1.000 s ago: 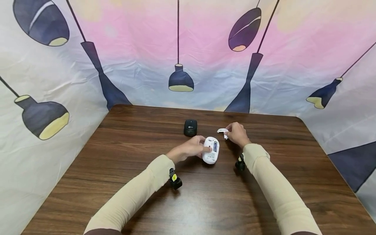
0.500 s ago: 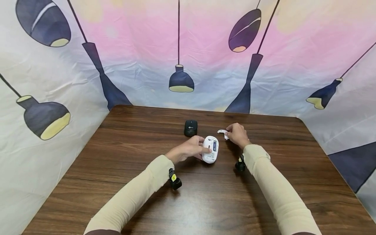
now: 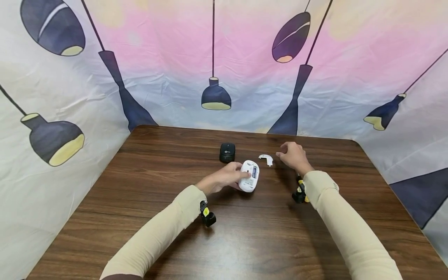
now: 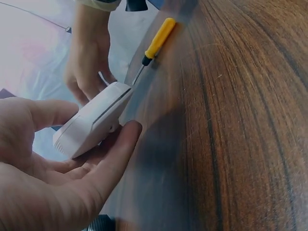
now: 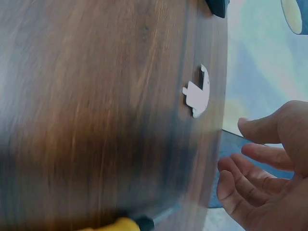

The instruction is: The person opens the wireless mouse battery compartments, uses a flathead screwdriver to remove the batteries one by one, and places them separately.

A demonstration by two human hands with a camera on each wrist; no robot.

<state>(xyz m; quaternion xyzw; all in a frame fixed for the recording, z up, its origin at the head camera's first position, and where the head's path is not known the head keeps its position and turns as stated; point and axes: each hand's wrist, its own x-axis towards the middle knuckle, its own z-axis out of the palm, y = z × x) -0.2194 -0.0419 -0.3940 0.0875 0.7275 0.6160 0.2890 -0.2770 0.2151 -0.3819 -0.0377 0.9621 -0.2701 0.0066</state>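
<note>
My left hand (image 3: 224,176) grips a white computer mouse (image 3: 249,184) with its underside up, showing a battery in the uncovered compartment. In the left wrist view the mouse (image 4: 89,120) is seen edge-on between thumb and fingers. The white battery cover (image 3: 268,159) lies on the table, flat side up in the right wrist view. To the right of that cover, my right hand (image 3: 293,156) is raised with loosely bent fingers and holds nothing. Under the right wrist, mostly hidden from the head view, lies a screwdriver (image 4: 159,41) with a yellow handle.
A black mouse (image 3: 227,152) sits behind the white one on the brown wooden table (image 3: 157,171). Behind the table's far edge hangs a cloth backdrop (image 3: 175,93) printed with lamps. A small camera is strapped to each wrist.
My right hand has let go of the battery cover, leaving it on the table, and has moved to the right. The white mouse has shifted slightly up and left in my left hand.
</note>
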